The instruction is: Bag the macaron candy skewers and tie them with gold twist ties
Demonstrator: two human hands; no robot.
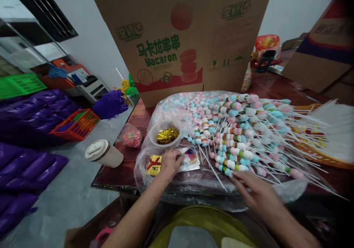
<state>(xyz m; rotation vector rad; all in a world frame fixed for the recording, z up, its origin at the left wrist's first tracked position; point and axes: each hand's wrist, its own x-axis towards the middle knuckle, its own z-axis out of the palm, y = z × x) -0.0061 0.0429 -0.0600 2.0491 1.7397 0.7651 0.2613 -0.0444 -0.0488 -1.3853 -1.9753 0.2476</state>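
watching remotely, i judge the loose heap of marshmallow sticks [235,144], right of the bowl [152,134], could slide on the slick plastic sheet [190,189] if snagged by the right hand [251,187], whose grip i can't tell. the left hand [170,163], nearer me than the bowl, curls its fingers at the packets [192,165], hold unclear. all this rests on a dark red table [116,176], a carton [221,37] standing behind the bowl and purple bags [24,163] on the floor [74,178] far to its left.
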